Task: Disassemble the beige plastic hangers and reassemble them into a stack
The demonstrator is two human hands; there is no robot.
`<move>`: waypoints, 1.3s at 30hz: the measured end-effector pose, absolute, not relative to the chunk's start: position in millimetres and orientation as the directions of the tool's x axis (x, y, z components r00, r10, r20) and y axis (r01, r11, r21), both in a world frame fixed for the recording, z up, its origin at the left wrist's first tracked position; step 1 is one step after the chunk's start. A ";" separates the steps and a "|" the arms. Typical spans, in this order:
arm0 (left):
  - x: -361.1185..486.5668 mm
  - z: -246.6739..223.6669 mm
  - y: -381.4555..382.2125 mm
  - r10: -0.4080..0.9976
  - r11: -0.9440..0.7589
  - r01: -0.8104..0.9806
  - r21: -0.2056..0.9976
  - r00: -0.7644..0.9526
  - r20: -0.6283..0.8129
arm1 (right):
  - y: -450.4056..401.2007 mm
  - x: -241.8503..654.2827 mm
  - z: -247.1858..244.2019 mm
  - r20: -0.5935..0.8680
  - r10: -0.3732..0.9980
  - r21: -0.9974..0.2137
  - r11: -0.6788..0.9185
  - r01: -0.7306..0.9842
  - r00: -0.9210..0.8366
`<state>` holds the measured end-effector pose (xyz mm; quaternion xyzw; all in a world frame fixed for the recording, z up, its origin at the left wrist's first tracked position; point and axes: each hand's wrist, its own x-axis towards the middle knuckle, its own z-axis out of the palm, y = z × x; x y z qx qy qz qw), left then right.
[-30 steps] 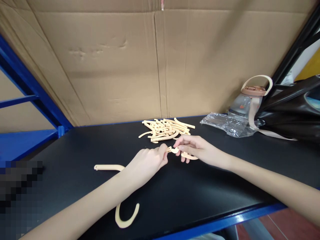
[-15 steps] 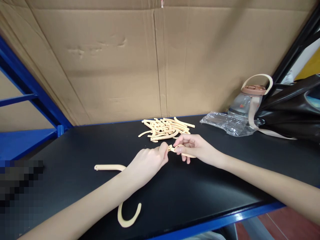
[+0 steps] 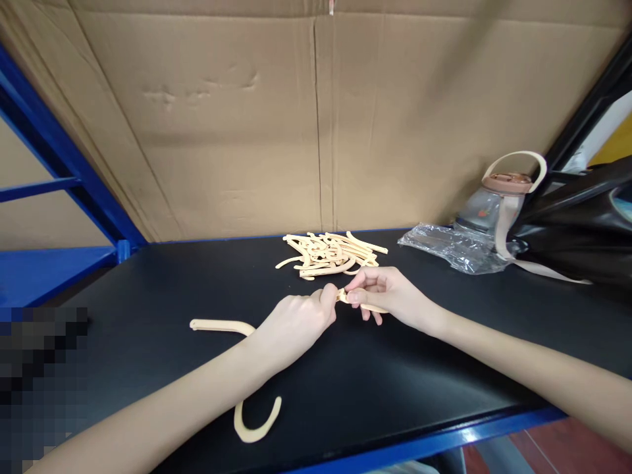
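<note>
My left hand [image 3: 299, 322] is closed, its fingers pinching a small cream plastic hanger piece [image 3: 341, 296] that mostly disappears behind them. From the other side, my right hand [image 3: 388, 293] grips a curved cream hanger arm [image 3: 375, 308] between thumb and fingers. The two parts meet between my fingertips; whether they are locked together I cannot tell. Under my left forearm lie a straight-ended cream hanger arm [image 3: 220, 326] and a cream hook [image 3: 254, 434], partly covered by the forearm. Beyond my hands is a loose pile of cream hanger parts [image 3: 328, 257].
The black tabletop [image 3: 395, 388] has a blue front edge [image 3: 444, 441]. At the back right stand a clear bottle [image 3: 486, 207] with a strap, a crumpled plastic bag [image 3: 454, 247] and a black bag [image 3: 582, 224]. Cardboard [image 3: 222, 131] closes off the back, and a blue frame [image 3: 74, 171] rises at left.
The view has shifted slightly. My fingers have moved a little around the joined ends, and the right-hand piece shows less above my thumb. Both hands keep their hold.
</note>
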<state>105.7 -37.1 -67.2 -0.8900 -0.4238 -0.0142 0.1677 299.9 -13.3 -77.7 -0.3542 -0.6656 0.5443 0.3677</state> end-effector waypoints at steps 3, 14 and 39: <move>107.4 -68.0 -37.9 0.762 -0.576 0.767 -0.282 0.629 0.154 | -13.4 299.2 -77.7 0.099 0.873 -0.983 0.161 0.089 -0.477; 109.1 -73.7 -36.4 0.769 -0.579 0.765 -0.283 0.627 0.121 | -9.9 297.5 -76.2 -0.021 0.887 -0.981 0.070 0.180 -0.461; 111.3 -70.1 -34.8 0.778 -0.556 0.766 -0.322 0.617 0.123 | -8.7 313.1 -66.0 -0.090 0.800 -0.943 0.123 0.310 -0.594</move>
